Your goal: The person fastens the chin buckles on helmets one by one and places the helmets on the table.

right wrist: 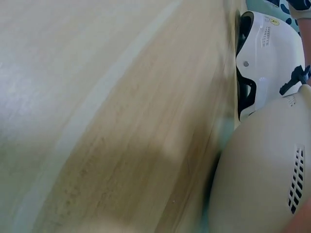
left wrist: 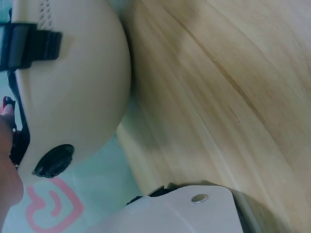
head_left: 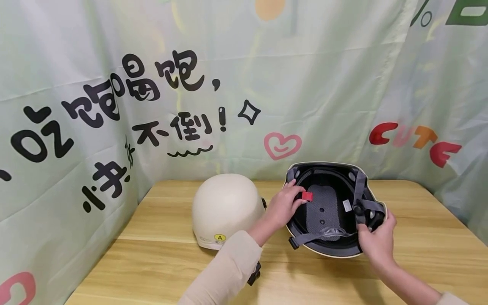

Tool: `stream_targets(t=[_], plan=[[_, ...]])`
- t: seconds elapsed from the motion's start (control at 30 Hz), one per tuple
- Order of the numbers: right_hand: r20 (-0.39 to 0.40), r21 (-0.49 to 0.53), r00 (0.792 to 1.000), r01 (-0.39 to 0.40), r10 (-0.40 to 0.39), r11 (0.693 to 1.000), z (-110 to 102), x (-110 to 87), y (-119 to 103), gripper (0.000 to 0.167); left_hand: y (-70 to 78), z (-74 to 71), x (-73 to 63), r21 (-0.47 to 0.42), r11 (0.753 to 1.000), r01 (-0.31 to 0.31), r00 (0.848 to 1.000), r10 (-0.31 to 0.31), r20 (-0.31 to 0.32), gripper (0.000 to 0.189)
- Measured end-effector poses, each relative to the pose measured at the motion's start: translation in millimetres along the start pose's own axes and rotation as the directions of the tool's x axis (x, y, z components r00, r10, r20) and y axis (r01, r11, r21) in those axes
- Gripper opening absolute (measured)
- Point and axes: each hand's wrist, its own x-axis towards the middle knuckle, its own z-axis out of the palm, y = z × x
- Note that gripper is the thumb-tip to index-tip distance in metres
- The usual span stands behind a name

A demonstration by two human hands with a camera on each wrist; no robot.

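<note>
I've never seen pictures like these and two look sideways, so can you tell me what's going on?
There's no robot here, just a person's left hand and right hand. The widest picture comes from a camera worn on the head, looking forward and down. The other two come from cameras on the wrists, so things look close and turned. On the wooden table stands a cream helmet, round side up. A second helmet is tipped so its dark inside faces the head camera. The right hand grips its edge, and the left hand pinches a small red piece.
</note>
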Motion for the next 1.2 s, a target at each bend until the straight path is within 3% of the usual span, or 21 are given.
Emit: stream_targets(t=[0.23,0.27,0.33,0.37,0.4,0.43,0.53,0.63,0.67,0.73,0.8,0.87,1.2], plan=[[-0.043,-0.066,0.986,0.156,-0.159,0.986,-4.7,-3.6,-5.3,0.081,-4.5,4.0,-0.3,0.1,0.988,-0.118,0.993,0.12,-0.015,0.027],[-0.062,-0.078,0.975,0.208,-0.213,0.975,-5.6,-4.1,-5.8,0.081,-5.0,4.6,-0.4,0.102,0.987,-0.126,0.991,0.129,-0.02,0.026],[-0.098,-0.089,0.932,0.341,-0.349,0.936,-6.6,-4.7,-7.1,0.078,-5.9,5.3,-0.2,0.103,0.985,-0.135,0.99,0.139,-0.03,0.026],[-0.106,-0.084,0.897,0.422,-0.429,0.903,-6.9,-4.2,-7.9,0.075,-6.3,5.7,0.0,0.101,0.985,-0.138,0.989,0.143,-0.034,0.026],[-0.107,-0.073,0.849,0.513,-0.518,0.855,-7.0,-3.2,-8.6,0.072,-6.6,6.0,0.2,0.102,0.985,-0.14,0.989,0.144,-0.039,0.026],[-0.094,-0.059,0.79,0.603,-0.606,0.796,-7.2,-1.9,-9.9,0.067,-6.8,6.0,0.5,0.096,0.986,-0.139,0.989,0.144,-0.042,0.026],[-0.003,-0.021,0.584,0.812,-0.812,0.584,-6.7,2.0,-13.9,0.047,-7.3,5.8,0.8,0.08,0.987,-0.136,0.989,0.14,-0.049,0.025],[0.11,0.02,0.399,0.915,-0.91,0.404,-5.1,3.2,-17.7,0.042,-6.9,4.9,0.3,0.078,0.987,-0.14,0.989,0.143,-0.044,0.025],[0.138,0.035,0.348,0.934,-0.927,0.355,-3.9,2.9,-18.5,0.047,-6.7,4.6,0.1,0.079,0.987,-0.142,0.988,0.146,-0.042,0.025],[0.176,0.073,0.266,0.957,-0.948,0.282,-1.2,1.6,-20.1,0.053,-6.2,4.1,-0.1,0.076,0.986,-0.145,0.988,0.148,-0.038,0.025],[0.205,0.103,0.21,0.967,-0.956,0.235,2.3,-0.4,-22.1,0.048,-6.1,3.9,-0.1,0.078,0.987,-0.143,0.989,0.146,-0.033,0.025],[0.232,0.134,0.167,0.97,-0.958,0.202,5.7,-2.6,-24.2,0.044,-6.1,3.9,0.0,0.076,0.987,-0.139,0.989,0.142,-0.031,0.025],[0.483,0.181,-0.016,0.98,-0.876,0.082,18.7,-12.1,-31.4,0.043,-10.4,8.8,-2.9,0.052,0.985,-0.162,0.984,0.166,-0.07,0.025]])
